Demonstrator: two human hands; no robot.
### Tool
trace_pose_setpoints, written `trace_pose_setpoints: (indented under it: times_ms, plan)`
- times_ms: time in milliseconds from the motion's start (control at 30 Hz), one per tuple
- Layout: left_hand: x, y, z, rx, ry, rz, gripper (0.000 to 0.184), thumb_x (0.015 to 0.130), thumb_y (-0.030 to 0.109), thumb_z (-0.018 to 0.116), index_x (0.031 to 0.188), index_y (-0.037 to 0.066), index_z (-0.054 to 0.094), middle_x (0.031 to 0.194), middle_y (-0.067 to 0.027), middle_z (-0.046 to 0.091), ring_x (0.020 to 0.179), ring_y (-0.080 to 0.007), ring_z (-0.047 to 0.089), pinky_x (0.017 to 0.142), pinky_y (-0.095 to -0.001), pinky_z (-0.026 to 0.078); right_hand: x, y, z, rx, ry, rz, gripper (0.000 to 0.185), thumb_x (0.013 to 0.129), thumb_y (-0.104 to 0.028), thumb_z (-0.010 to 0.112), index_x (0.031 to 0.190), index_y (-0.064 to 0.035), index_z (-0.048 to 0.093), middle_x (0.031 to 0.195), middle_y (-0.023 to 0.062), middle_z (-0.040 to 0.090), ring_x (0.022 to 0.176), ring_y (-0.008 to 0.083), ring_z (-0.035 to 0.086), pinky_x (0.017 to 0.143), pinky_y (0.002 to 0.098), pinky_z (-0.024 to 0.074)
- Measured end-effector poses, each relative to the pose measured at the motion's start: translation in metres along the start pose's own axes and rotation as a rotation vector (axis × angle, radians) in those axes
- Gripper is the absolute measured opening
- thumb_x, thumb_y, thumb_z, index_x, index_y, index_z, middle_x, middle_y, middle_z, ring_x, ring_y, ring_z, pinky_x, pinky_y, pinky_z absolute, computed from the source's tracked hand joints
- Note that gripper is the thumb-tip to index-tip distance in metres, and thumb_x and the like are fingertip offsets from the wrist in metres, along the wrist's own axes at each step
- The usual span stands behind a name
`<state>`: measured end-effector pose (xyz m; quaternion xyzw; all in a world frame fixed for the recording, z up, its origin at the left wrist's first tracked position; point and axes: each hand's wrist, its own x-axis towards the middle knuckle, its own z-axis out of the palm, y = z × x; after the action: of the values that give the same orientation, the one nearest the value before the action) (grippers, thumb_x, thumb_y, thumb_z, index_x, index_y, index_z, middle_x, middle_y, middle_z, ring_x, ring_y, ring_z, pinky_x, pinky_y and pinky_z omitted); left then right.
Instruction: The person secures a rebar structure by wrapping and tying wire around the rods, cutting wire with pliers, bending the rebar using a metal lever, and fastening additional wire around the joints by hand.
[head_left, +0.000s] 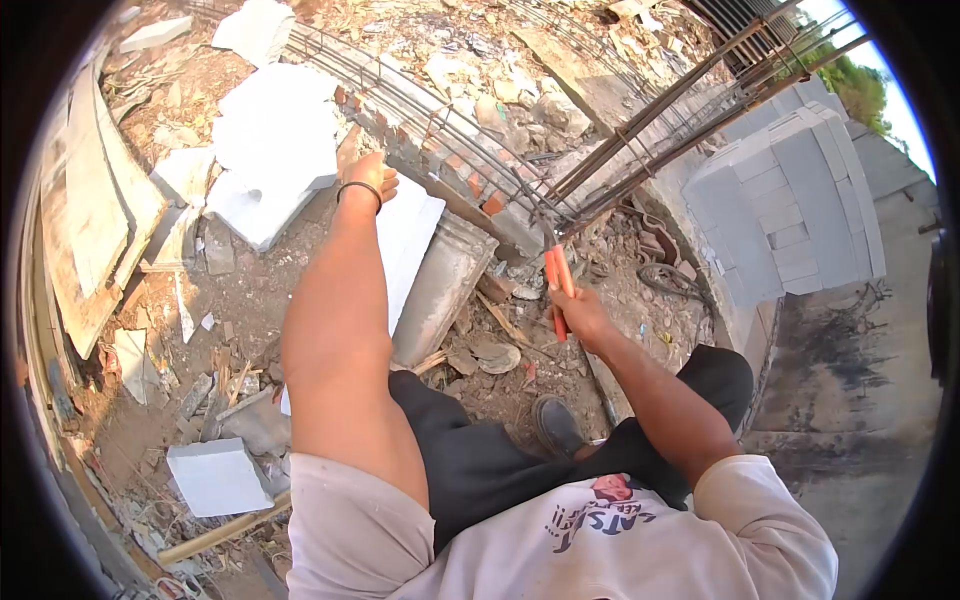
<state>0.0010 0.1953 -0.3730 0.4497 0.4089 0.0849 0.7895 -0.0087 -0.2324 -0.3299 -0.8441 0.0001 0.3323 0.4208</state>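
Observation:
My right hand [582,318] is wrapped around the orange handles of a pair of pincers [555,262]. The metal head of the pincers reaches the rebar joint, where the long horizontal bars [440,130] meet a slanting rebar column [660,110]. My left arm stretches forward, a dark band on its wrist. Its hand [370,174] is closed in a fist beside the low brick-and-concrete edge, near the long bars. Whatever lies inside those fingers, if anything, is hidden.
Large white slabs [275,130] lie ahead on the left, near leaning boards [90,190]. A white block [218,477] rests at lower left. Grey blocks [785,200] are stacked on the right. Rubble and a concrete piece [445,285] surround my feet.

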Motion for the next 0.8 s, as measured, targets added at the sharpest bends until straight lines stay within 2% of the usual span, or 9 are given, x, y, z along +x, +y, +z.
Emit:
trace_pose_setpoints:
  times_ms: [67,133,267,367,433,500,600,700,800]
  plan:
    - [-0.015,-0.007,-0.008,-0.043,0.027,-0.023,0.066,0.099,0.050,0.044,0.142,0.000,0.042,0.138,-0.0271,0.054,0.121,-0.0409,0.058,0.103,-0.0524,0.048,0.008,0.005,0.041,0.293,-0.104,0.128,0.028,0.100,-0.031,0.060,0.097,-0.0037,0.065,0.087,0.0062,0.067,0.067,0.0192,0.066,0.062,0.0352,0.0550]
    - [-0.019,-0.014,-0.017,-0.018,0.024,-0.029,0.064,0.102,0.043,0.047,0.146,-0.003,0.037,0.140,-0.0284,0.051,0.125,-0.0424,0.056,0.103,-0.0529,0.048,0.032,0.012,0.074,0.517,-0.190,0.218,0.026,0.101,-0.033,0.061,0.108,-0.0079,0.064,0.094,0.0049,0.066,0.073,0.0208,0.067,0.065,0.0379,0.0576]
    - [-0.016,-0.021,-0.051,0.105,0.061,-0.051,0.058,0.102,0.036,0.048,0.144,-0.004,0.038,0.137,-0.0271,0.054,0.121,-0.0417,0.058,0.100,-0.0536,0.050,0.070,-0.002,0.123,0.807,-0.207,0.095,0.029,0.102,-0.035,0.058,0.121,-0.0122,0.060,0.105,0.0040,0.064,0.083,0.0217,0.067,0.070,0.0413,0.0596]
    - [-0.025,-0.006,-0.083,0.239,0.167,0.047,0.044,0.101,0.031,0.053,0.132,0.000,0.049,0.112,-0.0197,0.067,0.090,-0.0283,0.067,0.076,-0.0433,0.058,0.080,-0.030,0.136,1.088,-0.265,0.065,0.032,0.106,-0.036,0.051,0.128,-0.0143,0.054,0.121,0.0051,0.059,0.109,0.0247,0.063,0.086,0.0449,0.0583]
    - [-0.033,0.019,-0.105,0.342,0.097,0.143,0.033,0.100,0.028,0.057,0.118,0.000,0.056,0.096,-0.0130,0.069,0.080,-0.0187,0.064,0.066,-0.0341,0.055,0.086,-0.041,0.145,1.202,-0.322,0.035,0.033,0.106,-0.035,0.050,0.131,-0.0137,0.052,0.123,0.0055,0.058,0.112,0.0258,0.062,0.089,0.0452,0.0574]
    - [-0.092,0.054,-0.082,0.577,0.151,0.267,0.037,0.101,0.031,0.058,0.122,0.000,0.056,0.095,-0.0099,0.069,0.082,-0.0149,0.064,0.073,-0.0297,0.053,0.090,-0.045,0.148,1.312,-0.392,-0.063,0.040,0.107,-0.031,0.047,0.143,-0.0121,0.044,0.133,0.0080,0.054,0.121,0.0299,0.059,0.100,0.0489,0.0533]
    - [-0.219,0.069,-0.050,0.754,-0.008,0.542,0.037,0.102,0.028,0.058,0.122,-0.002,0.059,0.104,-0.0111,0.070,0.090,-0.0153,0.065,0.082,-0.0303,0.053,0.095,-0.046,0.154,1.386,-0.438,-0.170,0.048,0.107,-0.030,0.048,0.150,-0.0118,0.038,0.144,0.0097,0.047,0.129,0.0323,0.054,0.107,0.0526,0.0495]
    - [-0.346,0.047,-0.030,0.799,0.002,0.527,0.041,0.100,0.028,0.059,0.125,-0.004,0.056,0.104,-0.0151,0.070,0.093,-0.0205,0.066,0.087,-0.0354,0.053,0.098,-0.049,0.158,1.496,-0.489,-0.211,0.053,0.106,-0.030,0.050,0.153,-0.0120,0.034,0.152,0.0110,0.040,0.136,0.0342,0.047,0.111,0.0543,0.0458]
    - [-0.400,0.000,-0.018,0.765,0.124,0.418,0.042,0.097,0.026,0.065,0.123,-0.005,0.057,0.099,-0.0158,0.071,0.093,-0.0222,0.067,0.087,-0.0360,0.052,0.099,-0.056,0.160,1.585,-0.565,-0.263,0.061,0.104,-0.032,0.053,0.155,-0.0128,0.027,0.155,0.0094,0.035,0.141,0.0370,0.040,0.115,0.0595,0.0385]
